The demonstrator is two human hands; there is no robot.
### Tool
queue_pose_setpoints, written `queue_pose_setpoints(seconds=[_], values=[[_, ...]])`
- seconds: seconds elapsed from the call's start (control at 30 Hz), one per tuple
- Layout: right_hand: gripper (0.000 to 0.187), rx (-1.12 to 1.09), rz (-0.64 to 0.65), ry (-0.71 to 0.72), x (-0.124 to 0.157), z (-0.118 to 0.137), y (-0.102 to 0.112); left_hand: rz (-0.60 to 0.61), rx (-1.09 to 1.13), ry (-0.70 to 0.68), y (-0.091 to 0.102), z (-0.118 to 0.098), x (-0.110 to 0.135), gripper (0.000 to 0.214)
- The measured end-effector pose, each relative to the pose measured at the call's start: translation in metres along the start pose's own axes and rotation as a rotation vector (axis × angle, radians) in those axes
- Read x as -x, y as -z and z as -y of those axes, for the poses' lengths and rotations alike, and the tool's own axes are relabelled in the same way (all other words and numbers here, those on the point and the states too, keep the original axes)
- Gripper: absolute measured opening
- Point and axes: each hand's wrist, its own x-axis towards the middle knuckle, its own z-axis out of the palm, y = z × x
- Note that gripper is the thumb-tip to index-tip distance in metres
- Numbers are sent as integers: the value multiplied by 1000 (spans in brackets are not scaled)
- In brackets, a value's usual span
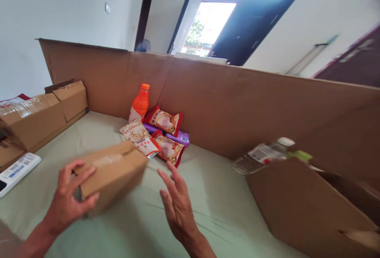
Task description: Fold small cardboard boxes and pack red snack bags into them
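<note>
My left hand (pixel 69 194) grips the near left end of a small brown cardboard box (pixel 113 171), thumb on its side and fingers over its top edge. The box is tilted and slightly blurred, with clear tape along its top. To its right, my right hand (pixel 178 204) is apart from the box, fingers stretched out, holding nothing. Just beyond the box lie a beige and red snack pouch (pixel 139 137), two red snack packets (pixel 166 121) and a purple package (pixel 181 136). An orange drink bottle (pixel 139 103) stands behind them.
A tall cardboard wall (pixel 208 95) runs along the back. At the right, a clear plastic bottle (pixel 261 157) leans by a large open cardboard box (pixel 305 202). Taped cardboard boxes (pixel 38 115) line the left, near a white device (pixel 20 171). Pale green cloth (pixel 219 194) covers the surface.
</note>
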Motion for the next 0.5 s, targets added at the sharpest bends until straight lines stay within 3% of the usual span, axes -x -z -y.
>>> queue_pose_setpoints(seconds=[0.1,0.2,0.37,0.5], values=[[32,-27,50,14,8,6,-42,-157,-200,171,-7,43,-35,46],[28,-1,82,68,32,5,-73,-206,-264,283,-32,83,-90,48],[27,47,189,89,66,-4,-90,-202,-312,449,-76,133,-178,49],[27,32,188,29,77,-8,-97,-169,-360,518,-95,154,-216,51]])
